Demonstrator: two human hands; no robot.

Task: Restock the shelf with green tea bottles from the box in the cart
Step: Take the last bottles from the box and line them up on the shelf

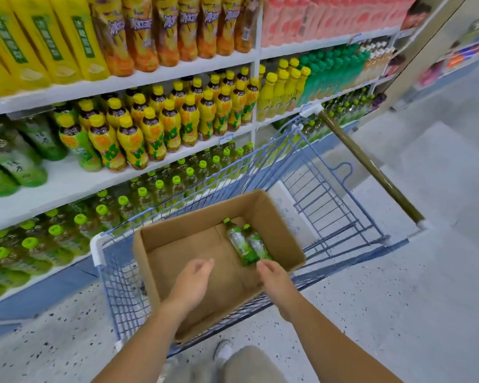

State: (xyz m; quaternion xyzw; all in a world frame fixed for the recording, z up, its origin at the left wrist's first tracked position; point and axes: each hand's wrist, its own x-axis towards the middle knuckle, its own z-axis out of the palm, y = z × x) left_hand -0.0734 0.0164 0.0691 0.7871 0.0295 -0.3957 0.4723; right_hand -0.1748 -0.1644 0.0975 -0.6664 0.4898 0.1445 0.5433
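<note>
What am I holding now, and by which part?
Nothing is held. Left hand empty over the box; right hand is by the bases of the green tea bottles, not gripping.

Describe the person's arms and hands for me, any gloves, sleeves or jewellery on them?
The left forearm and right forearm are bare: no sleeve reaches into view. The left hand and right hand wear no gloves, and no watch, bracelet or ring shows. Below them are light beige-grey trousers and a pale shoe.

Speckled pale floor (398, 299), beige pillar (426, 64).
</note>
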